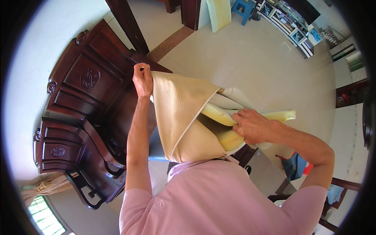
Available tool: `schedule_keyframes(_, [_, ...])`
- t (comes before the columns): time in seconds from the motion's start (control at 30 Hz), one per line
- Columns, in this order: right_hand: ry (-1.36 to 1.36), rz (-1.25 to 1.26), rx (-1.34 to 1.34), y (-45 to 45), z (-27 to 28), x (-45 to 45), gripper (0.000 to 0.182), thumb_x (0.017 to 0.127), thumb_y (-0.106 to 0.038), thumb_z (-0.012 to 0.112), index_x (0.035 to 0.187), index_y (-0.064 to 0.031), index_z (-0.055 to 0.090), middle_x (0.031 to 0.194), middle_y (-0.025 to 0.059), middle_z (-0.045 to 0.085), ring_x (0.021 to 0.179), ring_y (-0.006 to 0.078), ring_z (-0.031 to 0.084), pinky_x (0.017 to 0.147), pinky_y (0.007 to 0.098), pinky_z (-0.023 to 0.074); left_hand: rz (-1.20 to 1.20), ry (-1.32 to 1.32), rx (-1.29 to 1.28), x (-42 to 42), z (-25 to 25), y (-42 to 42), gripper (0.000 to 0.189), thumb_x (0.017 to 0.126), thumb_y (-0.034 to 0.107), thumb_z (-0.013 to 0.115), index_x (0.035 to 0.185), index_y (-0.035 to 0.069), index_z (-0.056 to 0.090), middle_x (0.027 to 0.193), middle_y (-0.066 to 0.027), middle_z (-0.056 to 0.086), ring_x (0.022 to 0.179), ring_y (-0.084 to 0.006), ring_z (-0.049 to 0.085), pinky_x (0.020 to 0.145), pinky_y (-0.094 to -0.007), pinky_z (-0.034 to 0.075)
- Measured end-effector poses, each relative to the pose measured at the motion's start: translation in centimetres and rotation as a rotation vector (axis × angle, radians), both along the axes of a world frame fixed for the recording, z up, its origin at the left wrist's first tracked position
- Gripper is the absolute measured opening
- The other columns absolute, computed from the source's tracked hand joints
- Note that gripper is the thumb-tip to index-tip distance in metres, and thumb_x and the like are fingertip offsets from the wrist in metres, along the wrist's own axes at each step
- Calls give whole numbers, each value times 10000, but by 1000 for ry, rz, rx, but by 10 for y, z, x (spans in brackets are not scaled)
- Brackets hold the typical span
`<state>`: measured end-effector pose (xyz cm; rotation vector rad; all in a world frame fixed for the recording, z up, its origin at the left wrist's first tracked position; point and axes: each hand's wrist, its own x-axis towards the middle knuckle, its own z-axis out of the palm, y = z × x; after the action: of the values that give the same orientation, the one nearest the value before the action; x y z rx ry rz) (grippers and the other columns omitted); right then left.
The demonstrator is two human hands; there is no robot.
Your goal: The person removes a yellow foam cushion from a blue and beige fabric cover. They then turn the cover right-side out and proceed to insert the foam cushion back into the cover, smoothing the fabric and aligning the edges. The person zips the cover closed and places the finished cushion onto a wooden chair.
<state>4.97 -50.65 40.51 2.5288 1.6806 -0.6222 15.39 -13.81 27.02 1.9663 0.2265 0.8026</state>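
A tan, dotted fabric cushion cover with pale piping is spread in front of my chest, its mouth gaping to the right. My left hand grips the cover's far left corner, fingers closed on the cloth. At the opening, my right hand clutches the edge of a yellow foam pad, which lies partly inside the cover. Another part of yellow foam shows just below, and a strip extends right beyond my wrist. Whitish fabric lies folded beside the foam. The inner end of the foam is hidden by the cover.
A carved dark wooden bench stands at left, with a matching armchair nearer. Another foam pad leans by the doorway beside a blue plastic stool. A blue bag is at right, a low TV cabinet at far right.
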Motion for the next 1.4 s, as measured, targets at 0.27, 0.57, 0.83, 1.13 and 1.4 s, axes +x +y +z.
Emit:
schedule_keyframes(0.27, [66, -69, -82, 8, -5, -17, 147, 612, -42, 647, 754, -4, 646, 871, 135, 522, 871, 312, 557, 770, 415, 462, 40, 324, -191, 3, -30, 34, 252, 856, 259, 692, 843, 16, 626, 632, -51, 612, 580, -101, 519, 568, -295, 442])
schedule_keyframes(0.57, [363, -445, -89, -38, -20, 34, 206, 666, -68, 661, 858, 7, 665, 892, 188, 570, 898, 369, 588, 782, 456, 479, -560, 529, -500, -46, -14, 90, 602, 927, 543, 539, 1288, 63, 501, 1138, -70, 554, 997, -187, 581, 769, -345, 528])
schedule_keyframes(0.83, [710, -961, -41, -58, -12, 57, 422, 686, -56, 741, 1096, 6, 661, 926, 157, 697, 874, 255, 661, 817, 363, 503, -653, 420, -794, -88, -47, -22, 795, 939, 599, 453, 1504, 83, 236, 1466, -167, 371, 1280, -311, 447, 1041, -471, 394])
schedule_keyframes(1.13, [793, -937, 103, -47, 14, 30, 386, 706, -88, 746, 1071, 6, 660, 957, 131, 691, 879, 228, 654, 802, 353, 501, -503, 213, -743, -55, -21, -98, 869, 911, 488, 586, 1542, 149, 93, 1536, -129, 245, 1413, -278, 232, 1121, -436, 273])
schedule_keyframes(1.4, [514, -454, 187, -34, 23, -4, 241, 757, -197, 734, 922, -30, 683, 903, 132, 559, 896, 286, 564, 799, 392, 461, -720, -8, -766, -17, -14, -73, 1343, 570, 872, 590, 1535, 125, 30, 1429, -183, 407, 1172, -263, 527, 972, -418, 464])
